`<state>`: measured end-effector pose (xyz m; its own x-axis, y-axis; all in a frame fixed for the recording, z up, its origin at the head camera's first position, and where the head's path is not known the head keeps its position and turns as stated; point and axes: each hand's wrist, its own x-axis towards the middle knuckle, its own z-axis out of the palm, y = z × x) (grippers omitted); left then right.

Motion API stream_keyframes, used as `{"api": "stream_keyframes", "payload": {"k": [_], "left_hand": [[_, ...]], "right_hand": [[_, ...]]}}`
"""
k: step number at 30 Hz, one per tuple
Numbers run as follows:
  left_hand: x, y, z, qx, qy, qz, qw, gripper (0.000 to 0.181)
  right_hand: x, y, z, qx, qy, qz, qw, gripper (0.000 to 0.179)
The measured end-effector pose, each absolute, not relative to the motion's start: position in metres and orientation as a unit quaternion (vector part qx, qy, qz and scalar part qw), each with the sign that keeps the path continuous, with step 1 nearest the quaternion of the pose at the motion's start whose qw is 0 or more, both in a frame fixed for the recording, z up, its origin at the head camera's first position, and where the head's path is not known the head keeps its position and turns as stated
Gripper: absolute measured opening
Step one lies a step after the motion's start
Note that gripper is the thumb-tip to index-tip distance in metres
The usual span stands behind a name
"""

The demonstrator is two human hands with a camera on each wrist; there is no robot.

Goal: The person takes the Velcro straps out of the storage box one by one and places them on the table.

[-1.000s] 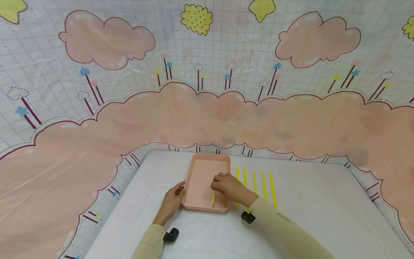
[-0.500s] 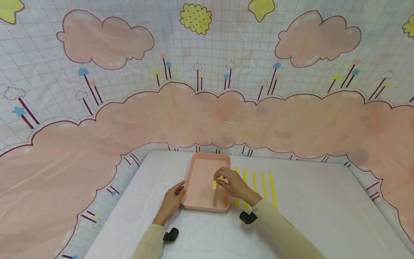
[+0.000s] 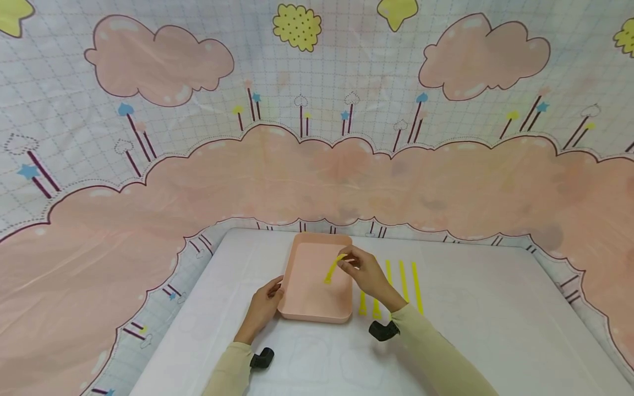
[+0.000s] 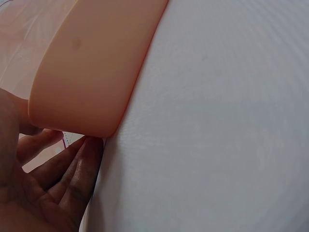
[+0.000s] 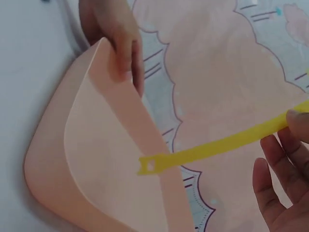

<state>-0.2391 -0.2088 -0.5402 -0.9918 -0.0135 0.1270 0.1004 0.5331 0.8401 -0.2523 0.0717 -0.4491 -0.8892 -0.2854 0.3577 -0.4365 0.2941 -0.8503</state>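
A shallow pink tray [image 3: 314, 302] rests on the white table, and my left hand [image 3: 262, 309] grips its near left side. In the left wrist view, the tray's wall [image 4: 91, 72] lies between the thumb and the fingers [image 4: 82, 174]. My right hand [image 3: 365, 272] is above the tray's right side, pinching a yellow hook-and-loop cable tie [image 3: 329, 272] between thumb and fingertips. The right wrist view shows the tie's slotted, notched end [image 5: 150, 165] reaching out over the tray, with the other fingers [image 5: 267, 186] of that hand loosely bent below it.
Several more yellow cable ties [image 3: 417, 283] lie side by side on the table, right of the tray, partly hidden by my right hand and forearm. A patterned pink and white cloth [image 3: 317, 181] hangs behind the table's far edge.
My right hand has risen and moved slightly right and away, lifting the yellow cable tie from low over the tray. My left hand stays on the tray's side.
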Motion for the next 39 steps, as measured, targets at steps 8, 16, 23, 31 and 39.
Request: {"api": "stream_keyframes", "payload": {"k": [8, 16, 23, 31, 39], "left_hand": [[-0.239, -0.209, -0.541, -0.013, -0.870, -0.492, 0.045, 0.040], [-0.241, -0.208, -0.541, -0.002, -0.870, -0.493, 0.035, 0.041], [-0.240, -0.208, -0.539, -0.004, -0.870, -0.492, 0.036, 0.041], [-0.240, -0.208, -0.539, -0.007, -0.871, -0.491, 0.037, 0.041], [-0.242, -0.209, -0.539, 0.002, -0.866, -0.499, 0.029, 0.041]], "right_hand": [[-0.257, 0.077, -0.452, 0.150, -0.750, 0.642, 0.054, 0.014], [-0.255, 0.087, -0.449, 0.128, -0.720, 0.681, 0.048, 0.022], [-0.252, 0.101, -0.449, 0.112, -0.717, 0.687, 0.042, 0.025], [-0.251, 0.124, -0.452, 0.070, -0.716, 0.694, 0.030, 0.031], [-0.250, 0.147, -0.459, 0.041, -0.711, 0.701, 0.021, 0.034]]}}
